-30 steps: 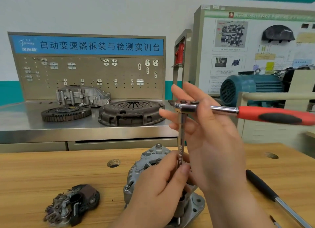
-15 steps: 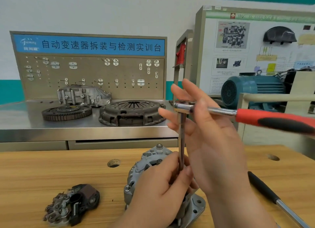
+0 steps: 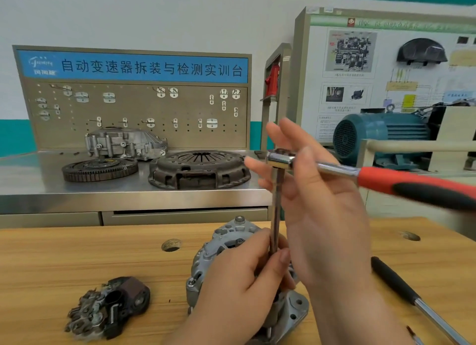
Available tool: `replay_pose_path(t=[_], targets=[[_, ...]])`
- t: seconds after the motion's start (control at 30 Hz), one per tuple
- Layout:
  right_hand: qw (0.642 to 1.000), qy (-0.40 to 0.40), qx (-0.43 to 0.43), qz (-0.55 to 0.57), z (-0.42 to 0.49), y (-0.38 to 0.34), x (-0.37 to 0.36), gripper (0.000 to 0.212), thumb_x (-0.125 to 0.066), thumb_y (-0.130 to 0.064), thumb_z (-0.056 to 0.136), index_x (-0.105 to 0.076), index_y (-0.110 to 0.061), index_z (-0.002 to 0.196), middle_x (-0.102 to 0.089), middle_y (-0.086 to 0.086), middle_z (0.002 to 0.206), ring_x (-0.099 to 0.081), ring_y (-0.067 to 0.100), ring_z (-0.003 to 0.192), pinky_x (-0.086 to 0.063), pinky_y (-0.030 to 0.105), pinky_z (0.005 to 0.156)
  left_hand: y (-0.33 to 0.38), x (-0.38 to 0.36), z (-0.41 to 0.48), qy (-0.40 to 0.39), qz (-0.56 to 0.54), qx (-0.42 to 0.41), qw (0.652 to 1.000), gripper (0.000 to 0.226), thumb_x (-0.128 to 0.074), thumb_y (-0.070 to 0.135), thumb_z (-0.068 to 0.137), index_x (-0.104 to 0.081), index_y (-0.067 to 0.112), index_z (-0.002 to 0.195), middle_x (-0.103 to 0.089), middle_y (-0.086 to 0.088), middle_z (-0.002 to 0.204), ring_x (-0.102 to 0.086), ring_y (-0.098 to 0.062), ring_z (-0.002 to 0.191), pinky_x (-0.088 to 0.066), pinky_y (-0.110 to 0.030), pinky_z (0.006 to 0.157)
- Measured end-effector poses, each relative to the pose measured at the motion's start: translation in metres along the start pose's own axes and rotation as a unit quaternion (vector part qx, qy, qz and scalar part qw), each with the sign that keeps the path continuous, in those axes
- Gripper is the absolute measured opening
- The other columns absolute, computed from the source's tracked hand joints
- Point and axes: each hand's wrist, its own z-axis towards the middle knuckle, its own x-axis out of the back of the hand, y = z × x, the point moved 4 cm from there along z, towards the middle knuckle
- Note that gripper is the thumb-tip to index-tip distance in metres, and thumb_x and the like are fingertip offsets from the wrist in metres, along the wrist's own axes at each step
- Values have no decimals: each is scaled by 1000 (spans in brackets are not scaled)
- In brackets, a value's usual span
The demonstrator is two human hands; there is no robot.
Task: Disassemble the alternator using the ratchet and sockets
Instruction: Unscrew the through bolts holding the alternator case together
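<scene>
A grey aluminium alternator [image 3: 226,241] stands on the wooden bench [image 3: 77,262], partly hidden by my hands. A long steel extension bar [image 3: 277,203] rises upright from it to the head of a ratchet with a red and black handle [image 3: 412,185] that points right. My left hand [image 3: 237,288] pinches the lower part of the bar between thumb and fingers. My right hand [image 3: 329,215] holds the ratchet head between its thumb and outstretched fingers. The socket end of the bar is hidden.
A dark removed alternator part [image 3: 113,306] lies on the bench at the left. A black-handled tool [image 3: 394,283] lies at the right. Behind, a steel table carries a clutch cover [image 3: 198,169], a ring gear [image 3: 99,168] and a housing [image 3: 126,143]. A blue motor [image 3: 381,136] sits at the right.
The ratchet's red handle has swung a little lower at its right end. Both hands stay on the bar and the ratchet head.
</scene>
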Motion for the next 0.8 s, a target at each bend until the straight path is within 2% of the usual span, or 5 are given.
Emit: replay_pose_path(t=[0.2, 0.37, 0.43, 0.6, 0.8], targets=[[985, 18, -134, 108, 1, 4, 2, 48, -44, -48, 83, -60, -13, 111, -76, 7, 99, -74, 24, 80, -57, 26, 60, 3, 0, 0, -29, 0, -8, 1000, 32, -35, 55, 86, -55, 40, 106, -70, 23, 82, -69, -3, 77, -51, -21, 71], [991, 11, 36, -132, 0, -7, -1, 17, -59, -40, 89, -69, -46, 102, -68, -20, 114, -66, 12, 107, -57, 36, 86, -6, -3, 0, 5, -18, 16, 1000, 26, -45, 49, 83, -58, 38, 101, -73, 18, 84, -69, -1, 78, -53, -31, 73], [992, -12, 34, -122, 0, -6, -4, 20, -58, -38, 90, -67, -53, 101, -64, -26, 118, -63, 10, 114, -54, 41, 93, -8, -4, 0, 10, -20, 17, 1000, 20, -48, 44, 85, -59, 38, 100, -72, 19, 80, -68, 0, 75, -53, -33, 71], [992, -23, -82, 97, 1, 1, -5, 40, -45, -49, 87, -63, -26, 115, -71, -7, 118, -74, 23, 89, -57, 32, 80, 3, 1, -2, -1, 16, -22, 1000, 27, -39, 55, 88, -55, 37, 101, -66, 26, 72, -62, 6, 66, -38, -8, 59], [997, -2, -80, -6, 0, 5, -1, 45, -36, -56, 94, -62, -26, 115, -74, -5, 108, -73, 19, 88, -56, 32, 77, 4, 1, -1, -7, 0, -23, 1000, 32, -39, 50, 86, -59, 30, 101, -69, 24, 78, -66, 1, 73, -45, -11, 64]])
